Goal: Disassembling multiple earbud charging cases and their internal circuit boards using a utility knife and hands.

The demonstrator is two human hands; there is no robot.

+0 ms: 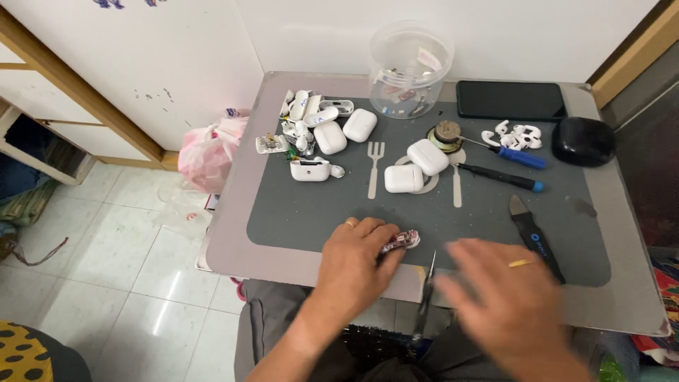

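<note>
Left hand (352, 263): fingers clamped on small white-and-red earbud part (401, 240), at fingertips.
Right hand (511, 297): blurred, finger state unclear; thin metal tweezers (427, 291) just beside.

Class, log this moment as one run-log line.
left hand: pinching small opened earbud part | right hand: blurred, above grey mat | thin metal tweezers: between hands

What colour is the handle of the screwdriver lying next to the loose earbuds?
Blue: the screwdriver has a bright blue handle, clearest in the head view, beside the white earbuds.
</note>
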